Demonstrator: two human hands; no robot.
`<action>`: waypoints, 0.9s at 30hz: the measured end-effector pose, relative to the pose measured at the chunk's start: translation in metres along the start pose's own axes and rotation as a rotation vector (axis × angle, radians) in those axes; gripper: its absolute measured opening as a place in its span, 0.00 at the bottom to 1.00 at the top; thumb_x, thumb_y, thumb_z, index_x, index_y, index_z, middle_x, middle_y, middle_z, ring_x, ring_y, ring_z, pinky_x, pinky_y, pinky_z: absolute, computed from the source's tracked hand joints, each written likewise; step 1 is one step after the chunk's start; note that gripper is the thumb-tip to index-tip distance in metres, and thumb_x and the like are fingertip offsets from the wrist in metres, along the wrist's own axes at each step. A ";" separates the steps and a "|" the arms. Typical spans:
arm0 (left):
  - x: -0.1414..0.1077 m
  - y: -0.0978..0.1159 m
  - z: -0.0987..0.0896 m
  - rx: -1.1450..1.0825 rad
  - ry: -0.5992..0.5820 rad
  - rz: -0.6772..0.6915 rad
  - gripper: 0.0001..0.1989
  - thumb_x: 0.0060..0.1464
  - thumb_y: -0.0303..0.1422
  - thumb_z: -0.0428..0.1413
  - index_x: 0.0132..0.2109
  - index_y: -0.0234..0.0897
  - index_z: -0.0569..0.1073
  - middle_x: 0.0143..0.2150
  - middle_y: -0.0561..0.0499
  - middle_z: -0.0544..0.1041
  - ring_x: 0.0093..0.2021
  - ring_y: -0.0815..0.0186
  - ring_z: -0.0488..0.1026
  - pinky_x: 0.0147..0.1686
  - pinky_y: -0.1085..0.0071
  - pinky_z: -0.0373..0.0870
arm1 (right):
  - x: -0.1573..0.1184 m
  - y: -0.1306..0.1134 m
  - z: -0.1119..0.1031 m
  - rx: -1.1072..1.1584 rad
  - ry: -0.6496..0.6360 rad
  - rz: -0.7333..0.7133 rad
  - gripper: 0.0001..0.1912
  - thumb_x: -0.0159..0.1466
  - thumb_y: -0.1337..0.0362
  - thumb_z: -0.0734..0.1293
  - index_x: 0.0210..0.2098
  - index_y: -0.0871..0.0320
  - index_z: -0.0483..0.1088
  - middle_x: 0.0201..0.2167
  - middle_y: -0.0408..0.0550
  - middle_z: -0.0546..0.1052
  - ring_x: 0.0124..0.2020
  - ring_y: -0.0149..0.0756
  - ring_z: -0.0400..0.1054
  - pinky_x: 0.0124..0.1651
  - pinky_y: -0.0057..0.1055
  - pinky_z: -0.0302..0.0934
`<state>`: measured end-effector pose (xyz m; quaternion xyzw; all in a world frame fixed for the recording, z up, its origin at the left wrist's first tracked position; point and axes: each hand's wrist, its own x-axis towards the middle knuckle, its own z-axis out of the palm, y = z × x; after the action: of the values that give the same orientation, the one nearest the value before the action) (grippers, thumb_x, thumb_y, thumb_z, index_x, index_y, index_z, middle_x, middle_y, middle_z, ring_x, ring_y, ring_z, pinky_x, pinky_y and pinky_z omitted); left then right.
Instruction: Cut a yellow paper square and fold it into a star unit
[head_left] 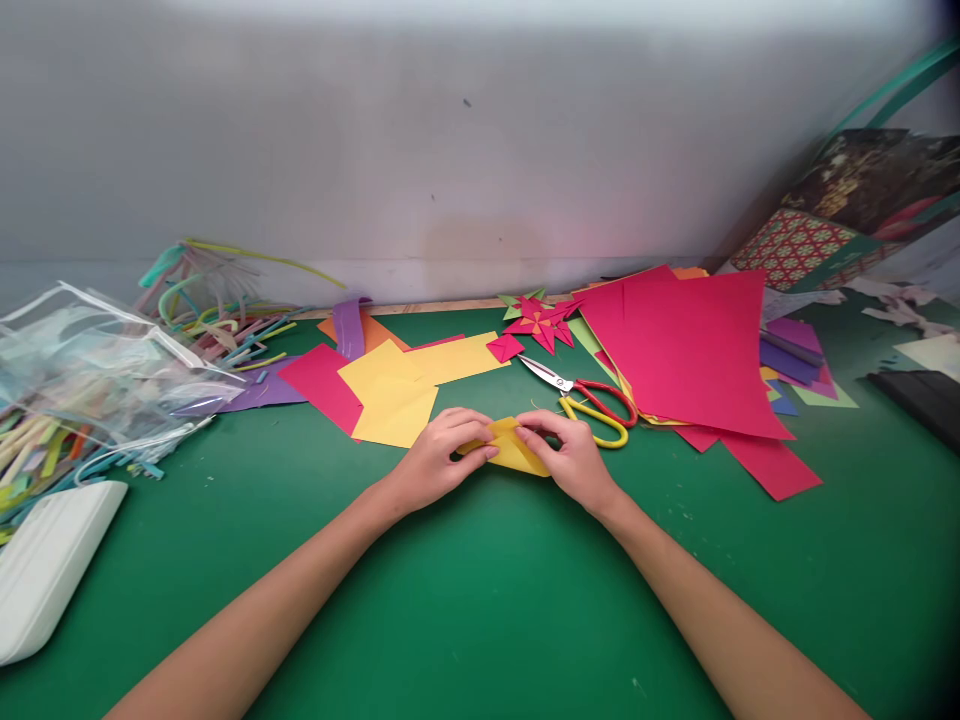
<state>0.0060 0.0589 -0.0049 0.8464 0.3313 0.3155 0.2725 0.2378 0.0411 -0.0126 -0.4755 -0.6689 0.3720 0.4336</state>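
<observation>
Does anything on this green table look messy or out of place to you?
Mostly the left side: coloured strips lie tangled around a clear plastic bag, as if spilled. At right, the large red sheet sits askew over other papers, edges unaligned.

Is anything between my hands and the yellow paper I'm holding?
Nothing visible: your left hand and right hand both hold the yellow paper directly. The scissors lie just beyond your right hand, not between it and the paper.

Left hand (448, 452) and right hand (568, 455) pinching, forearms converging
</observation>
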 end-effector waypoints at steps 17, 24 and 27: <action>-0.002 0.001 0.002 -0.128 -0.013 -0.202 0.21 0.67 0.32 0.53 0.65 0.45 0.67 0.35 0.55 0.70 0.32 0.69 0.67 0.35 0.73 0.65 | -0.003 -0.008 0.014 0.088 -0.048 0.138 0.08 0.67 0.57 0.70 0.41 0.55 0.77 0.37 0.48 0.82 0.38 0.42 0.76 0.41 0.35 0.69; -0.002 0.004 0.003 -0.136 -0.143 -0.167 0.20 0.68 0.30 0.51 0.65 0.43 0.67 0.39 0.53 0.77 0.32 0.69 0.70 0.33 0.74 0.64 | -0.002 -0.007 0.014 0.067 -0.072 0.152 0.08 0.67 0.58 0.69 0.36 0.56 0.78 0.31 0.46 0.80 0.32 0.39 0.73 0.35 0.32 0.65; -0.002 0.004 0.003 -0.131 -0.131 -0.170 0.19 0.68 0.30 0.51 0.63 0.42 0.69 0.39 0.53 0.78 0.33 0.69 0.71 0.34 0.74 0.64 | -0.002 -0.007 0.014 0.077 -0.079 0.159 0.08 0.66 0.59 0.69 0.37 0.56 0.78 0.32 0.46 0.81 0.33 0.39 0.73 0.36 0.32 0.65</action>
<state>0.0084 0.0547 -0.0047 0.8145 0.3621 0.2560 0.3741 0.2225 0.0359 -0.0119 -0.4950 -0.6310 0.4489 0.3941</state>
